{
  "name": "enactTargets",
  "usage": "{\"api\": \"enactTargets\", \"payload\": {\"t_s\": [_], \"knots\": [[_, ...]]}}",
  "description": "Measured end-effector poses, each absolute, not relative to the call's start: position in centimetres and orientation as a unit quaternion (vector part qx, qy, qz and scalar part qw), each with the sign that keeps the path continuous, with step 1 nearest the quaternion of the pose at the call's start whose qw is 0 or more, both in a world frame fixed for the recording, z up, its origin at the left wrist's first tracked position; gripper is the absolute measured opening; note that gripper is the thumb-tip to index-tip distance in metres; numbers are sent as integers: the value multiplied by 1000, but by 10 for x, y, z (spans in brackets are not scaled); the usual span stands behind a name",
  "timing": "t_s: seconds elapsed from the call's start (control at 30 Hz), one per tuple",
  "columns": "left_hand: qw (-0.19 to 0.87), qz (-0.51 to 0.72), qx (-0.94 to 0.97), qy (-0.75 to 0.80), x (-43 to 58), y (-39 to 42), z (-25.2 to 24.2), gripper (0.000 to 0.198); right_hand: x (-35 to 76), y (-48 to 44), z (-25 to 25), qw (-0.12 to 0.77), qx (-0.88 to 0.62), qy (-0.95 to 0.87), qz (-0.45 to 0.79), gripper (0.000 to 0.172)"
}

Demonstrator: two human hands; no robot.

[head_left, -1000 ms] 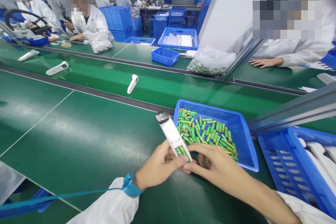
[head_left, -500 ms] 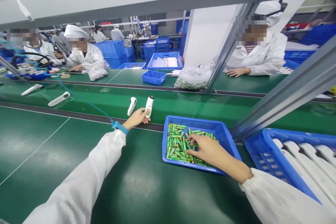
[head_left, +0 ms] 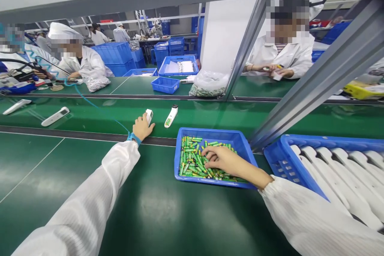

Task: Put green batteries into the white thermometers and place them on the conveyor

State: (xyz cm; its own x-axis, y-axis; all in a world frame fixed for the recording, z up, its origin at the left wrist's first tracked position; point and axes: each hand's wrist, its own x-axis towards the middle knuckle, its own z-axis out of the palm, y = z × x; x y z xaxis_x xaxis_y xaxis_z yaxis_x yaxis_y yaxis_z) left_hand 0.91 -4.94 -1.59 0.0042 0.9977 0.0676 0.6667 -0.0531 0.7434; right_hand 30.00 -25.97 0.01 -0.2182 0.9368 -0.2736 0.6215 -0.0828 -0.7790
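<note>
Far left on the green conveyor belt (head_left: 210,118), a white handheld device (head_left: 16,107) and a second white device (head_left: 55,116) lie flat, well apart from your hands. Beyond them, a co-worker in a white coat (head_left: 85,64) sits at the far desk beside a clear plastic bag (head_left: 94,84).

Moving right, your left hand (head_left: 143,127), with a blue wrist strap (head_left: 134,138) just below it, reaches over the near edge of the belt. Its grip is closed around the lower end of a third white device (head_left: 149,115), whose top shows above your fingers. Just beside it, a fourth white device (head_left: 171,116) stands slightly tilted on the belt, untouched.

In front of that, a blue tray (head_left: 207,132) sits on your green desk (head_left: 60,192), by the belt, filled with loose green batteries (head_left: 193,160). Your right hand (head_left: 222,159) is inside the tray, its fingers partly curled and down among the batteries; you can't tell whether they hold one.

At the far right, a blue crate (head_left: 300,141) holds rows of long white casings (head_left: 339,176).
</note>
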Motion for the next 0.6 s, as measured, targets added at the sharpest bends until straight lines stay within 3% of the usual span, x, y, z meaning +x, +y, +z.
{"api": "enactTargets", "payload": {"t_s": [0.23,0.4,0.5,0.6], "knots": [[460,440,517,572,8,-75,2,19,304,-259,1,240,-559,-642,467,23],[612,487,440,441,17,-154,31,32,294,-266,-2,239,-546,-649,472,16],[778,475,294,287,34,-203,40,39,290,-270,-5,239,-550,-649,468,10],[815,437,294,242,58,-231,41,39,288,-272,-3,244,-564,-642,458,9]]}}
